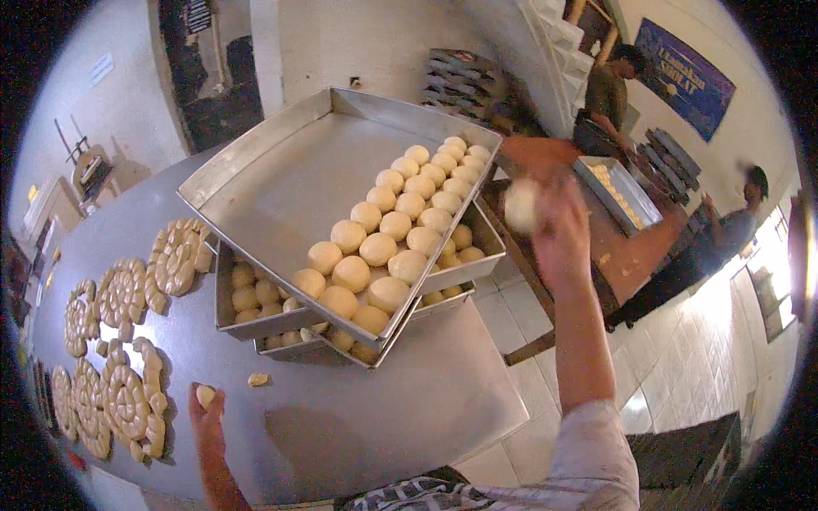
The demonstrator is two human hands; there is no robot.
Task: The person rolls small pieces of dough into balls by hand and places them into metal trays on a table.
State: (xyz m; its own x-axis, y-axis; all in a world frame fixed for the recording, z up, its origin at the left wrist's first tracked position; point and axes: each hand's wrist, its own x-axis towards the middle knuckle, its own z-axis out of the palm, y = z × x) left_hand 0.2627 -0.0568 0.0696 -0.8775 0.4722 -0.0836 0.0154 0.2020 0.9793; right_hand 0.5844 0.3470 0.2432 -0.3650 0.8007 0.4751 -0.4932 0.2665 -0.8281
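Here, left grip (207,415) clasps a dough lump (205,395); right grip (561,217) holds a dough ball (521,207).

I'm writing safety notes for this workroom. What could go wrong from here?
The metal trays are stacked askew, so a bump might make the top one slide. The dough ball in the blurred right hand, held out to the right of the stack, might slip and drop to the floor.

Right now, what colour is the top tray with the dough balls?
Silvery grey metal; the top tray shows best in the head view.
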